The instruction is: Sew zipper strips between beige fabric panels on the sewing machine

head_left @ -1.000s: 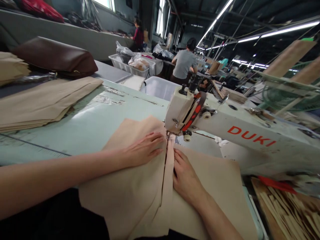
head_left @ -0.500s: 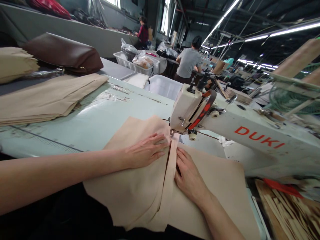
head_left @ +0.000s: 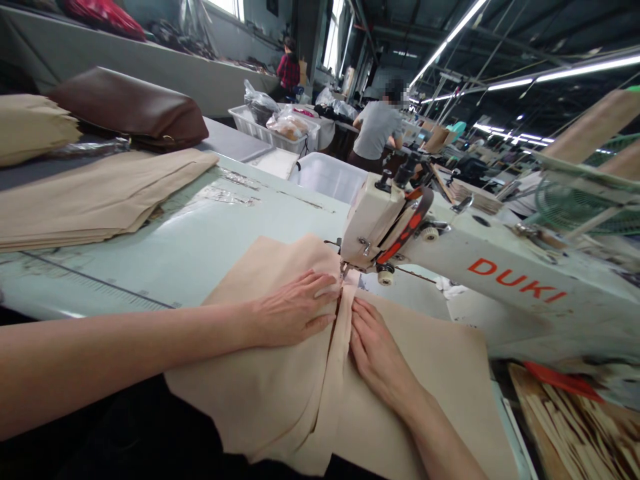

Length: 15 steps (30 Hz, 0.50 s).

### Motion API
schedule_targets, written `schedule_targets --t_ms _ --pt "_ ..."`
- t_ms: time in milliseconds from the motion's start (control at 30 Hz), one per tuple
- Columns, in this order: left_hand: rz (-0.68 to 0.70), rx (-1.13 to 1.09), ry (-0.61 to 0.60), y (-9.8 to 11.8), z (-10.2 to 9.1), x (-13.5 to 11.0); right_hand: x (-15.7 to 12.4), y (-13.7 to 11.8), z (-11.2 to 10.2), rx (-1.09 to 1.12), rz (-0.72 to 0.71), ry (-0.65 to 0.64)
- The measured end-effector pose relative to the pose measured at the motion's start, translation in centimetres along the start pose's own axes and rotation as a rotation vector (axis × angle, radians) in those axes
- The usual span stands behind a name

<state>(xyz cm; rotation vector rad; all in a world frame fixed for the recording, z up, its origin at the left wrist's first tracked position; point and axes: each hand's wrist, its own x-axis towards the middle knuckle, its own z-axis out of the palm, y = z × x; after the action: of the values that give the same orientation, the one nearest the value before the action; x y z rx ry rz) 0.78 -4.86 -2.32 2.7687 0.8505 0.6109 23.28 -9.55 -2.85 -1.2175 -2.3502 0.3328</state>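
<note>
Beige fabric (head_left: pixel 260 400) lies across the sewing table, its long folded seam strip (head_left: pixel 343 327) running up to the needle of a white sewing machine (head_left: pixel 365 227). My left hand (head_left: pixel 295 308) rests flat on the fabric just left of the strip, fingers stretched toward the presser foot. On the right of the strip, my right hand (head_left: pixel 375 347) lies on the fabric with its fingers extended along the strip's edge. A dark gap shows between the strip and the left part of the fabric. The needle tip is too small to make out.
Stacked beige pieces (head_left: pixel 100 193) and a brown leather bag (head_left: pixel 130 110) lie at the left. Behind the machine stand a white bin (head_left: pixel 330 175) and a crate of plastic bags (head_left: pixel 270 130). A person in grey (head_left: pixel 375 130) sits beyond. Cut strips (head_left: pixel 575 420) fill the lower right.
My left hand has slid slightly down toward me on the fabric, its fingers still near the presser foot. My right hand has barely shifted. The strip looks slightly more bunched.
</note>
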Motion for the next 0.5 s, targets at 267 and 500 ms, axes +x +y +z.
schedule_targets --t_ms 267,500 --pt "0.012 0.013 -0.006 0.1 0.2 -0.2 5.5 0.5 -1.8 -0.119 0.640 -0.009" --pt "0.008 0.021 -0.022 0.2 0.0 -0.3 5.5 0.8 -0.7 -0.323 0.621 0.075"
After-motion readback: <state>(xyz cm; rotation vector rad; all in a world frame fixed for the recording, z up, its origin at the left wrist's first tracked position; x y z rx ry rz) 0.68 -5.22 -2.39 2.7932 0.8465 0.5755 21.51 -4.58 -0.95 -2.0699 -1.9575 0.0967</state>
